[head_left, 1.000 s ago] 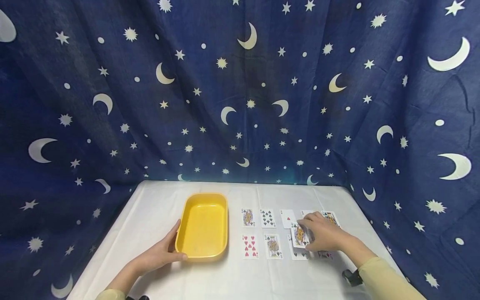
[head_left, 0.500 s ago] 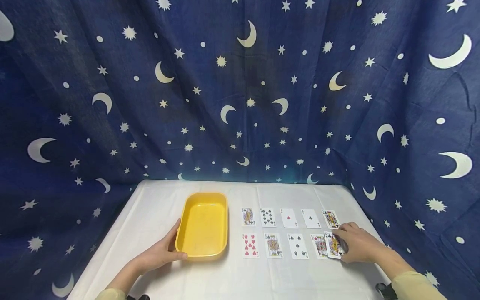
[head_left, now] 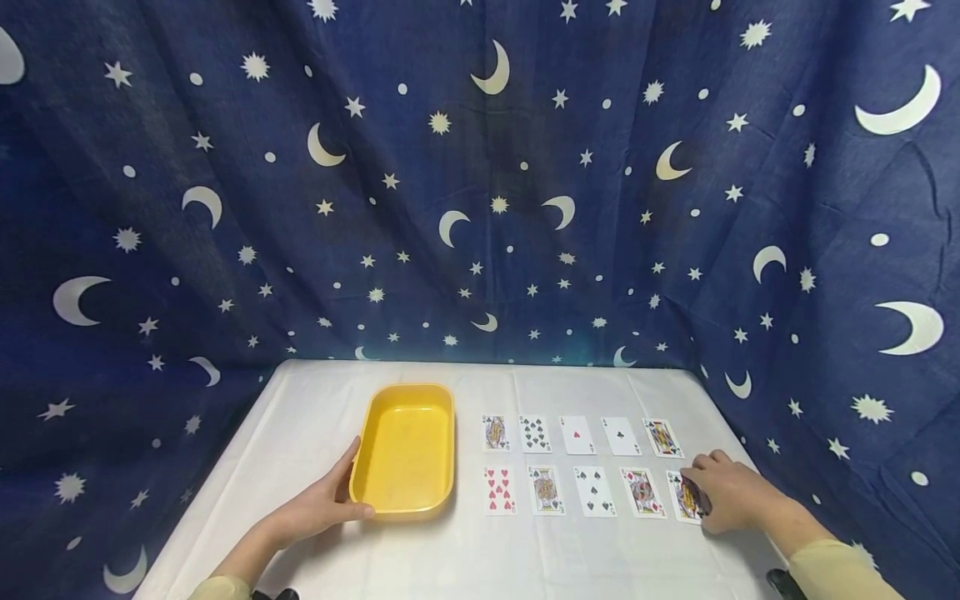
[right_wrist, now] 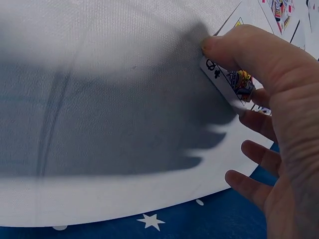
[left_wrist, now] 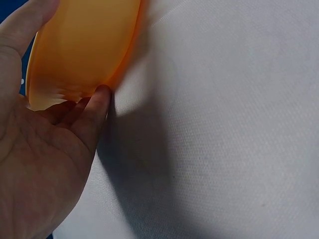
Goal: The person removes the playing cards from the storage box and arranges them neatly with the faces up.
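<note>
My right hand [head_left: 735, 492] pinches the queen of clubs [head_left: 684, 497] between thumb and fingers at the right end of the front row of cards. In the right wrist view the thumb [right_wrist: 222, 52] lies at one corner of that card, while the other fingers spread above the cloth. The card lies flat or nearly so; my hand covers part of it. Beside it lies a red face card [head_left: 642, 492]. My left hand [head_left: 322, 500] holds the near-left corner of a yellow plastic tray [head_left: 405, 454], thumb on the front wall and fingers along the left side.
Face-up playing cards form two rows right of the tray, among them a ten-like spade card [head_left: 536, 434], the ace of hearts [head_left: 577, 435] and the ace of clubs [head_left: 622, 437]. A white cloth [head_left: 315, 417] covers the table. Behind hangs a blue starry curtain [head_left: 420, 233].
My right hand has carried the queen of clubs rightward, from over the front row to its right end, uncovering the cards beneath. The left hand and tray stay put.
</note>
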The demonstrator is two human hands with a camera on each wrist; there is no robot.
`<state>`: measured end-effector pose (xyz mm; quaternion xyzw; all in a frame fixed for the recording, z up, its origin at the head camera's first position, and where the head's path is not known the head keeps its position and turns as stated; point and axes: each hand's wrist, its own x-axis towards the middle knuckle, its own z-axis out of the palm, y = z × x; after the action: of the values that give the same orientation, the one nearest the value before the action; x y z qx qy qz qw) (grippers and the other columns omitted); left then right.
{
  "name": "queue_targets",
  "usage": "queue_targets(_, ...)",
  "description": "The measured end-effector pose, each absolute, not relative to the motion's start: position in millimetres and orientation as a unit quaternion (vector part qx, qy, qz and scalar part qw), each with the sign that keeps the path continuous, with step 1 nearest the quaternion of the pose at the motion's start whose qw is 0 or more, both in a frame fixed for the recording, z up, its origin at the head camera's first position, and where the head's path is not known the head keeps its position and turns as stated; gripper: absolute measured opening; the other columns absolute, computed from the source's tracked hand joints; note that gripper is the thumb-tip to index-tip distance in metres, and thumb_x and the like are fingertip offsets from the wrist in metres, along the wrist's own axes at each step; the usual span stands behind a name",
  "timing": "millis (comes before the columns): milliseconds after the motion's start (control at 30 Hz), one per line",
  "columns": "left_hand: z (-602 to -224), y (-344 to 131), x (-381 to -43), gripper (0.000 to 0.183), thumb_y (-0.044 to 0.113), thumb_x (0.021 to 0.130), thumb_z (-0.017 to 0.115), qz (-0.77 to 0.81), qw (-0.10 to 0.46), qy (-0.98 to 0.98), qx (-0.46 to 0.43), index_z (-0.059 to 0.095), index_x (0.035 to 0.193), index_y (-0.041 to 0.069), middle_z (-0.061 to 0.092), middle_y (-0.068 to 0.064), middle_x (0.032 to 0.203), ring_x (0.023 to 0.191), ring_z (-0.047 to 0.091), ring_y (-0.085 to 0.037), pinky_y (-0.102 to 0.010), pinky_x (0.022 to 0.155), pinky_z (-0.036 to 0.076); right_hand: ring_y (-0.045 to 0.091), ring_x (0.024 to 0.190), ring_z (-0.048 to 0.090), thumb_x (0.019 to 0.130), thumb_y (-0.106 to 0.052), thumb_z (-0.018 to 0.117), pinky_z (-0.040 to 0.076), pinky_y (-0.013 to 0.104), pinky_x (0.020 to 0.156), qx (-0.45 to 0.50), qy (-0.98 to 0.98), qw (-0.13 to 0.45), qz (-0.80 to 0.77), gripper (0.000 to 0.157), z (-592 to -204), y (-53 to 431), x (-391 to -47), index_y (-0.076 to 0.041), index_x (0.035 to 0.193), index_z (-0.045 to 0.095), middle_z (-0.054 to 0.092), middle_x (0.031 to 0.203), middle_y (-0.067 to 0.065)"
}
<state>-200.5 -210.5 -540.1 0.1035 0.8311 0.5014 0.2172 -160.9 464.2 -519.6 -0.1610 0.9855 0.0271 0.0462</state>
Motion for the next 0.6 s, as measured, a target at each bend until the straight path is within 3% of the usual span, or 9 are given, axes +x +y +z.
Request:
queue_targets(167, -542.3, -212.2, -201.0, 0.123, 0.034, 0.083, 0.086, 0.501, 0.216, 0.831, 0.108, -0.004, 0.166, 0.023, 0.006, -0.017, 0.17, 0.151, 0.025, -0.039, -0.06, 0.12, 0.02, 0.026, 0.098, 0.053, 0.055, -0.026, 0.084, 0.052, 0.051, 0.083, -0.138, 0.988, 0.062, 0.008, 0.074, -520.2, 464.9, -161.7, -0.004, 0.124, 0.07, 0.059, 0.11, 0.001)
queue_targets(600, -542.3, -212.0, -199.3, 0.123, 0.033, 0.085, 0.085, 0.5, 0.219, 0.831, 0.108, -0.006, 0.166, 0.022, 0.006, -0.017, 0.17, 0.151, 0.025, -0.038, -0.058, 0.12, 0.02, 0.029, 0.101, 0.055, 0.058, -0.025, 0.083, 0.053, 0.059, 0.088, -0.103, 0.991, 0.081, -0.02, 0.077, -520.9, 468.4, -162.5, -0.01, 0.132, 0.069, 0.06, 0.118, 0.007)
